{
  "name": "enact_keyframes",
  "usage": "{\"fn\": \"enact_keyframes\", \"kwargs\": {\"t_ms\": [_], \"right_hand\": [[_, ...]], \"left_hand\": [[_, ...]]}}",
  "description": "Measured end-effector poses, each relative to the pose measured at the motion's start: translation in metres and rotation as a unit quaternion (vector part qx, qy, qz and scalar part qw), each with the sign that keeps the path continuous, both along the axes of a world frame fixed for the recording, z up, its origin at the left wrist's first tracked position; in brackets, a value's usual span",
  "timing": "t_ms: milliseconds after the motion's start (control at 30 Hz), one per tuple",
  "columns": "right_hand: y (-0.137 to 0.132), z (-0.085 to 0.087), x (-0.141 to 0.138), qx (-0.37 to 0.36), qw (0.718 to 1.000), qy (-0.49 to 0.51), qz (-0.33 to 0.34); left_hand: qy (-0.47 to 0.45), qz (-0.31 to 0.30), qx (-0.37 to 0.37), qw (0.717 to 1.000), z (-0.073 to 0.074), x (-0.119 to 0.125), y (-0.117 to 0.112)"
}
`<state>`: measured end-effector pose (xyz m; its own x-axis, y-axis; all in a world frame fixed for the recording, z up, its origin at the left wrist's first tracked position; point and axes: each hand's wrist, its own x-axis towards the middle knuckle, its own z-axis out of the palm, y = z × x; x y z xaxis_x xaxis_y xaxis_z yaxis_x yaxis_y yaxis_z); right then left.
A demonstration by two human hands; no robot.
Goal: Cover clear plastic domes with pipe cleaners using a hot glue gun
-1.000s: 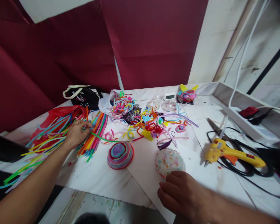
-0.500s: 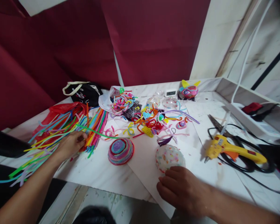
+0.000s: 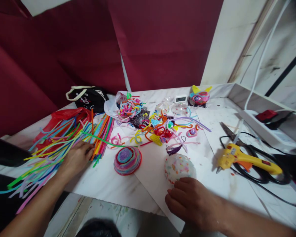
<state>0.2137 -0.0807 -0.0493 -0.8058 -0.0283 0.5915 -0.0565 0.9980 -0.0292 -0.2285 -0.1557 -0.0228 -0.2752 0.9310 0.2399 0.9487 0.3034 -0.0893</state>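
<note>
My left hand (image 3: 76,158) lies on a spread bundle of long coloured pipe cleaners (image 3: 54,144) at the table's left, fingers curled among the strands; a long green one (image 3: 106,141) arcs away from its fingertips. My right hand (image 3: 191,202) rests fingers bent on white paper (image 3: 153,177) at the near edge, its fingertips touching a white speckled half-ball (image 3: 179,167). A half-ball wrapped in a pink, blue and purple spiral (image 3: 127,160) sits between the two hands.
A heap of cut pipe-cleaner scraps (image 3: 158,126) fills the middle. A yellow glue gun (image 3: 241,158) with black cable and scissors (image 3: 230,133) lie right. A power strip (image 3: 268,130), a decorated ball with ears (image 3: 199,96), a small clock (image 3: 180,98) and a black bag (image 3: 87,96) stand behind.
My left hand has drawn back toward me along the pipe cleaners, dragging strands over the table's left edge. My right hand has barely moved.
</note>
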Motion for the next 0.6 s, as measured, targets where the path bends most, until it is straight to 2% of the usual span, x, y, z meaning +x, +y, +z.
{"fn": "enact_keyframes", "kwargs": {"t_ms": [600], "right_hand": [[-0.0001, -0.0015, -0.0013, -0.007, 1.0, -0.027, 0.003]], "left_hand": [[0.006, -0.021, 0.029, 0.999, -0.0096, -0.0039, -0.0034]]}}
